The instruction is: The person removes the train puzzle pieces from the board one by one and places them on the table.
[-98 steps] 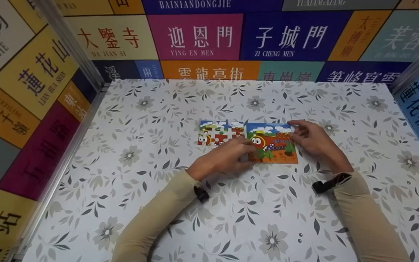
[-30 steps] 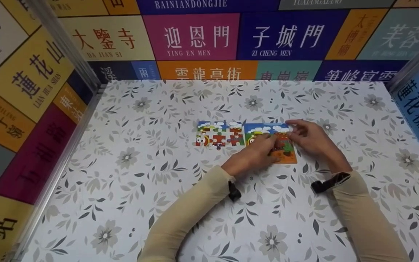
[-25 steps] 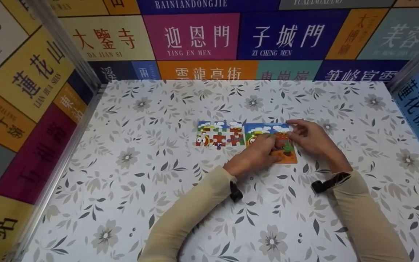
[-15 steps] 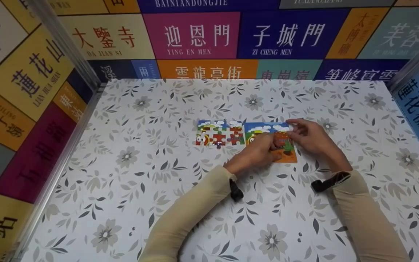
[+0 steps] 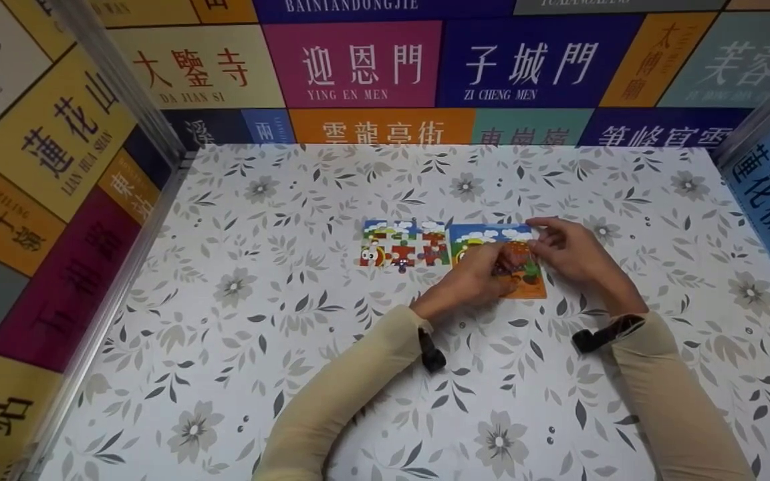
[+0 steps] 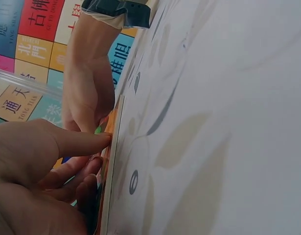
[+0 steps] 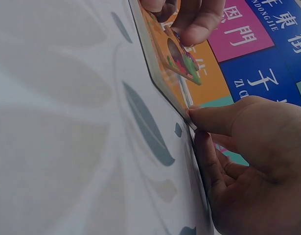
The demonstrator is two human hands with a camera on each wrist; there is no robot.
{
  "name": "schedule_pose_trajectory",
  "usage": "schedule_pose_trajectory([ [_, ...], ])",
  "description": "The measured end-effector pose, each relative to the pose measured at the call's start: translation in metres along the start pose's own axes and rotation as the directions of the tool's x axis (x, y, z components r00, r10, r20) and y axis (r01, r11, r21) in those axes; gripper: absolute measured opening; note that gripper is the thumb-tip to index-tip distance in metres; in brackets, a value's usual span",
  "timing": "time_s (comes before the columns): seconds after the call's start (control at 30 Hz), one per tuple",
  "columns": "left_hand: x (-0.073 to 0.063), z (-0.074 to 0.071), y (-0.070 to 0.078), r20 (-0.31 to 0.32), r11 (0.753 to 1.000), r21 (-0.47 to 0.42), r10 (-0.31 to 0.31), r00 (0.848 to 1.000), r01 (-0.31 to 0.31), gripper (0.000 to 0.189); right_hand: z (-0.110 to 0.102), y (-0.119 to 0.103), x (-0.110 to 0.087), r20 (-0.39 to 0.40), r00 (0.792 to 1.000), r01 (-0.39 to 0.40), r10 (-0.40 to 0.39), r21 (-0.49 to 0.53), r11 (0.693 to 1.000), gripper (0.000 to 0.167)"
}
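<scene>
A jigsaw board (image 5: 529, 292) with a train picture lies on the table, a blue sky along its top and orange ground at the bottom. My left hand (image 5: 472, 275) is over its middle and hides part of the train. In the right wrist view, its fingers pinch a jigsaw piece (image 7: 182, 58) with a green cactus, tilted up from the board. My right hand (image 5: 571, 250) holds the board's right edge between thumb and fingers; the right wrist view shows its thumb (image 7: 209, 118) at the corner.
Several jigsaw pieces (image 5: 402, 254) lie left of the board, partly laid together, with table showing through gaps. The flower-patterned table (image 5: 238, 374) spreads around them. Panels with large characters (image 5: 371, 67) stand behind and at both sides.
My left hand has moved right from the board's left edge to its middle. In the last half second the cactus piece has tilted up in its fingers. My right hand stays at the edge.
</scene>
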State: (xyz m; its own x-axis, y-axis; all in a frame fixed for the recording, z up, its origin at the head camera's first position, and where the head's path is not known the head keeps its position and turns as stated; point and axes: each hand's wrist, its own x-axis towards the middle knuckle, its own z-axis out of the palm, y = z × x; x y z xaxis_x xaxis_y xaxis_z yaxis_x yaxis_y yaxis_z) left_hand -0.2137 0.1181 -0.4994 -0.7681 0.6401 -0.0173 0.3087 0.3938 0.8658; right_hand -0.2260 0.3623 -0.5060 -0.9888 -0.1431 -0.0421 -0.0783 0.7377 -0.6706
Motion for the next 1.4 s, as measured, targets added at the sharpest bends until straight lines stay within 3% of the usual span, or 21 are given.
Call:
schedule_pose_trajectory([
  [0.37, -0.001, 0.000, 0.000, 0.008, 0.999, 0.028, 0.015, 1.000, -0.015, 0.038, -0.001, 0.001, 0.000, 0.008, 1.000, 0.003, -0.003, 0.005, 1.000, 0.049],
  [0.6, -0.002, -0.005, -0.001, -0.014, 0.991, 0.088, 0.100, 0.995, -0.098, 0.038, -0.001, 0.000, -0.001, 0.010, 1.000, 0.008, -0.008, -0.001, 1.000, 0.049],
  [0.8, -0.004, -0.017, -0.003, -0.049, 0.996, 0.030, 0.089, 0.995, -0.088, 0.041, 0.000, -0.001, -0.001, 0.014, 1.000, -0.005, 0.005, 0.001, 1.000, 0.050],
  [1.03, -0.013, -0.035, -0.003, -0.106, 0.988, 0.011, 0.152, 0.983, -0.152, 0.038, 0.001, 0.001, 0.000, 0.020, 1.000, -0.007, 0.007, 0.008, 1.000, 0.050],
  [1.4, -0.038, -0.063, -0.011, -0.185, 0.985, 0.030, 0.175, 0.967, -0.172, 0.040, 0.001, 0.001, -0.001, 0.016, 1.000, -0.010, 0.010, 0.023, 1.000, 0.051],
])
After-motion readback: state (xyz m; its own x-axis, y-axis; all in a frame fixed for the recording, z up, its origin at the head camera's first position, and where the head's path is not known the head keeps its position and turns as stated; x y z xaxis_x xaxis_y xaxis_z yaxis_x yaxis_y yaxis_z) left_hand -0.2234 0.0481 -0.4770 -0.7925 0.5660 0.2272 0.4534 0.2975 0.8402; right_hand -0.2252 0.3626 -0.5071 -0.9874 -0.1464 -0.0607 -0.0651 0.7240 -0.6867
